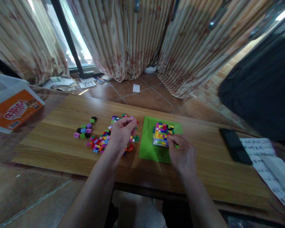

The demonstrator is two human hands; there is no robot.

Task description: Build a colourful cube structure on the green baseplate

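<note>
A green studded baseplate (147,139) lies on the wooden table. On it stands a low block of multicoloured toy bricks (161,131), with many yellow ones on top. My right hand (182,152) is closed, its thumb and finger pinched at the right side of that block; whatever lies between the fingertips is hidden. Over the loose toy bricks (104,139), left of the baseplate, my left hand (122,131) is closed with its fingertips together. What it may hold is too small to make out. Part of the pile is covered by this hand.
A smaller group of bricks (83,130) sits farther left on the table (49,136). An orange-labelled plastic container (16,107) stands at the left end. To the right are a black phone-like object (235,145) and printed sheets (261,155). Striped curtains (104,38) hang behind.
</note>
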